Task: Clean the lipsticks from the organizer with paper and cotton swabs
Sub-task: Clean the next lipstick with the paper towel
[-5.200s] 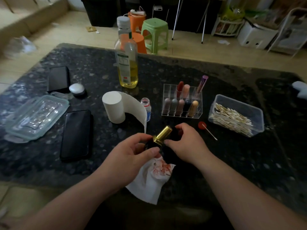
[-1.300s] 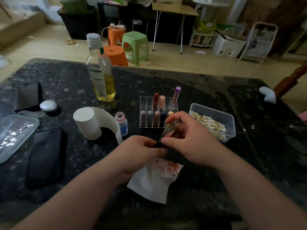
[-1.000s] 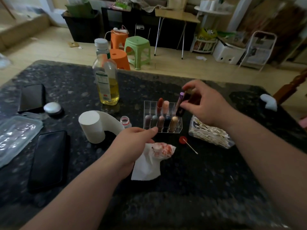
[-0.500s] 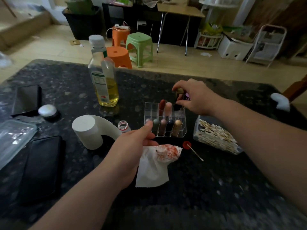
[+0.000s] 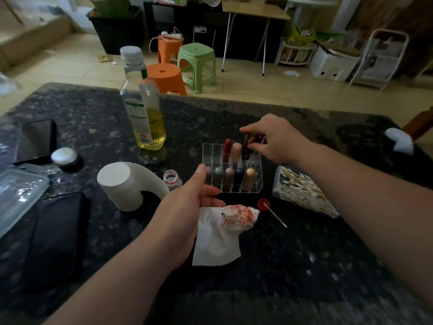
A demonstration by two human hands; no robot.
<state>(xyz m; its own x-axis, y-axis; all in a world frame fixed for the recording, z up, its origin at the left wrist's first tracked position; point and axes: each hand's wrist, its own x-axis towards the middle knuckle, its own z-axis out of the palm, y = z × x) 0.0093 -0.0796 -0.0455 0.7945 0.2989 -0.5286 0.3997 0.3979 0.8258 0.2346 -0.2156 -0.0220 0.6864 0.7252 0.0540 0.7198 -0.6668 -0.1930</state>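
A clear plastic organizer with several lipsticks standing in its cells sits mid-table. My right hand reaches over its back right corner and pinches a dark lipstick that stands in a back cell. My left hand hovers just in front of the organizer, thumb up by its front left corner, and holds a white paper tissue stained red. A used cotton swab lies beside a small red cap. A clear box of cotton swabs stands at the right.
A paper roll, a small open bottle and a tall bottle of yellow liquid stand left of the organizer. Two black phones, a clear lidded container and a silver round case lie at the far left.
My right hand carried the gold-and-black lipstick from in front of me to the organizer's back row and lowered it into a cell. My left hand let go of it and kept the tissue.
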